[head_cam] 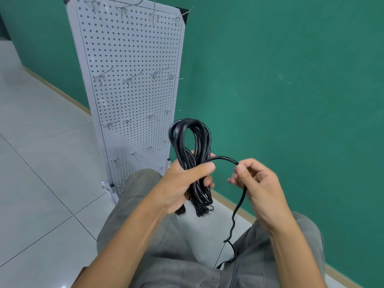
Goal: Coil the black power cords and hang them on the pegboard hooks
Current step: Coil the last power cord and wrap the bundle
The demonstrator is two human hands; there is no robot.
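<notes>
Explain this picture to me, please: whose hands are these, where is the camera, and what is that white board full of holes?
No machine here: a person wears one camera on the head, looking down at both hands and grey-trousered knees. The left hand grips a coiled bundle of black power cord. The right hand pinches the loose tail of the cord, which trails down between the knees. The white board is a pegboard standing on the tiled floor against a green wall; its metal hooks all look bare.

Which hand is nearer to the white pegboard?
The left hand. It grips the coiled cord just beside the pegboard; the right hand pinches the loose cord end farther right.
</notes>
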